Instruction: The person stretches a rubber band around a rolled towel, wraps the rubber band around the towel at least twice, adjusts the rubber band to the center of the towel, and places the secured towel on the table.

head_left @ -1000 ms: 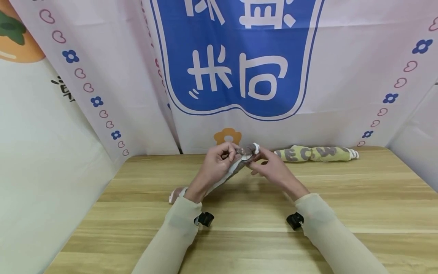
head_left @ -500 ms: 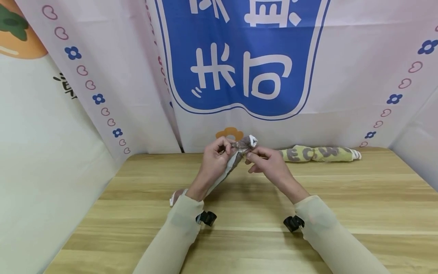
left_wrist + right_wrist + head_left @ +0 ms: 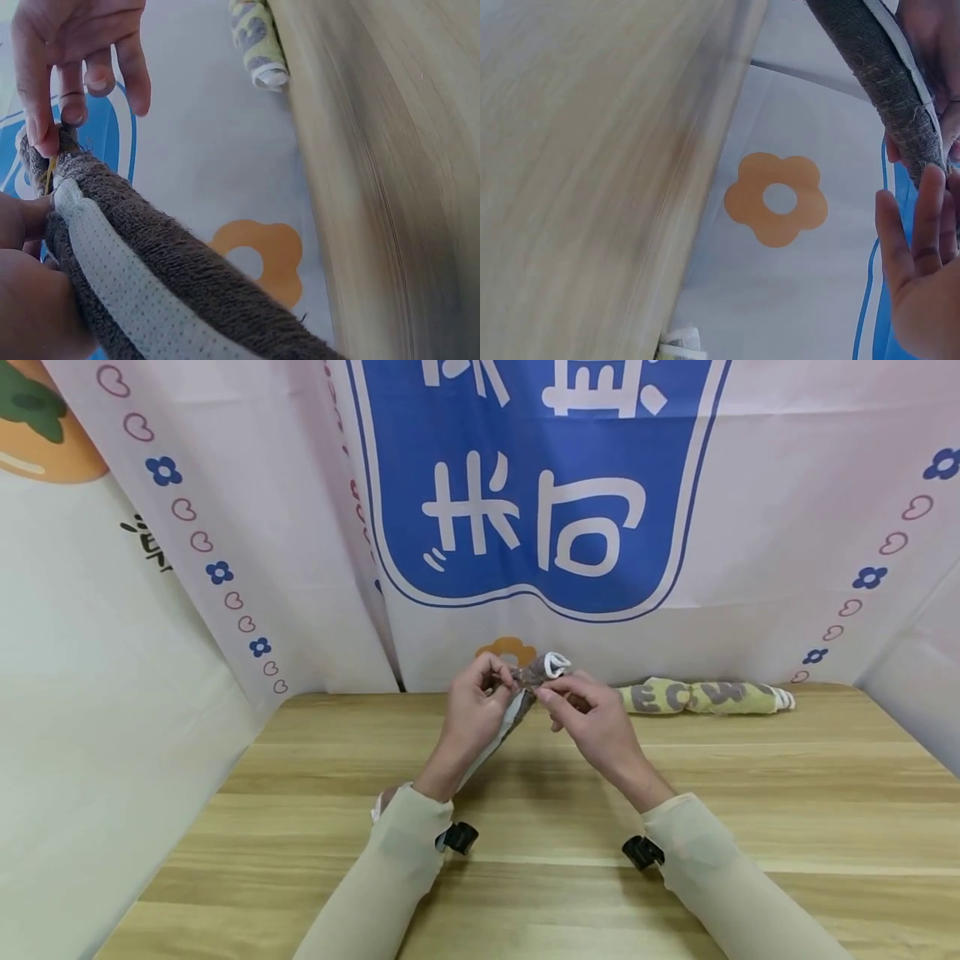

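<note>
A rolled brown towel [image 3: 504, 727] with a pale edge strip slants up from the table, its narrowed neck raised between the two hands. My left hand [image 3: 474, 714] pinches the roll at this neck. At the same spot, my right hand [image 3: 600, 722] pinches a thin yellowish rubber band [image 3: 50, 174] with thumb and forefinger, its other fingers loosely spread in the left wrist view. Beyond the neck, the towel's rolled end [image 3: 553, 667] sticks up with its white edge showing. My left wrist and sleeve partly hide the lower end of the roll.
A second rolled towel [image 3: 723, 698], yellow-green with grey letters and narrowed at its middle, lies along the back edge of the wooden table [image 3: 555, 893] at the right. A printed cloth backdrop [image 3: 757, 560] hangs behind the table.
The towel's upper end has risen and tipped so that its white rolled opening shows. My right hand has shifted from that end down to the neck, beside my left fingers.
</note>
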Motion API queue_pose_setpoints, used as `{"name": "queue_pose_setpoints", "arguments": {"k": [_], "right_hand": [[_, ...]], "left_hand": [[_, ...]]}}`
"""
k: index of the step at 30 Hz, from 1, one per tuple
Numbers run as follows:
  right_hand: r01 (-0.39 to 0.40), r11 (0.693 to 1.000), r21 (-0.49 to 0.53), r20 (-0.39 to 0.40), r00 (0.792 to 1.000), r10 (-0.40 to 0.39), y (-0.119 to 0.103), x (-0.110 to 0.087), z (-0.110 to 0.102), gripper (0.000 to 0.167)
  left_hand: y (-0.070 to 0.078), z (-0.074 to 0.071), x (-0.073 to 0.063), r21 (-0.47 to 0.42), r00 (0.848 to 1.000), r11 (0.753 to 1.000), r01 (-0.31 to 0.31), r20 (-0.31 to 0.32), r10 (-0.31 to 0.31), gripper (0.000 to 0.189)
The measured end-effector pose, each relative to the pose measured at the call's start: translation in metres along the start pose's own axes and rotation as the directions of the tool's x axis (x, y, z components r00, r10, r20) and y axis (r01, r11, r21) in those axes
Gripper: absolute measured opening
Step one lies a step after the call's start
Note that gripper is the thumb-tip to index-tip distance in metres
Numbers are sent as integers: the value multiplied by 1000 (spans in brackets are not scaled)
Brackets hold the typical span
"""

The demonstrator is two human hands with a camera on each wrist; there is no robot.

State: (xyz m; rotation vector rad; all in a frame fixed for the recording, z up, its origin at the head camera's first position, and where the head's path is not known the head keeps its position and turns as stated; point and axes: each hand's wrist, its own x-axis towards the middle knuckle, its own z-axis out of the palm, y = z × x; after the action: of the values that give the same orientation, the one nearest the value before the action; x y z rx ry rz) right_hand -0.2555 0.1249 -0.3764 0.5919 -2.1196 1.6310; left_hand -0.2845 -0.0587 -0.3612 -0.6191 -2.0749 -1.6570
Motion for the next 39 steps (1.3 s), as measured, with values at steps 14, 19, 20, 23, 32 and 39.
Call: {"name": "queue_pose_setpoints", "arguments": {"k": [14,19,20,23,32,39], "right_hand": [[-175,984,37,-49,983,176,-7,6,-7,26],[-186,983,10,-17,982,186,-6,7,-8,25],[-181,983,2,-10,983,181,-6,7,-9,25],[-143,989,-45,11,990,144,-6,6,-9,20],[74,946,-315,92,995,-48,-7,14,-6,10],[171,866,-470,172,980,-100,-9,27,-9,9]], "left_hand": [[5,-3,2,45,997,999,-6,80,2,18],[5,-4,1,49,996,999,6,86,-11,18],[6,-4,1,49,996,999,11,85,-16,18],[6,-3,0,55,997,998,27,76,-32,18],[5,-1,-2,64,997,996,59,35,-62,15],[6,-4,0,81,995,994,69,65,-75,13]]}}
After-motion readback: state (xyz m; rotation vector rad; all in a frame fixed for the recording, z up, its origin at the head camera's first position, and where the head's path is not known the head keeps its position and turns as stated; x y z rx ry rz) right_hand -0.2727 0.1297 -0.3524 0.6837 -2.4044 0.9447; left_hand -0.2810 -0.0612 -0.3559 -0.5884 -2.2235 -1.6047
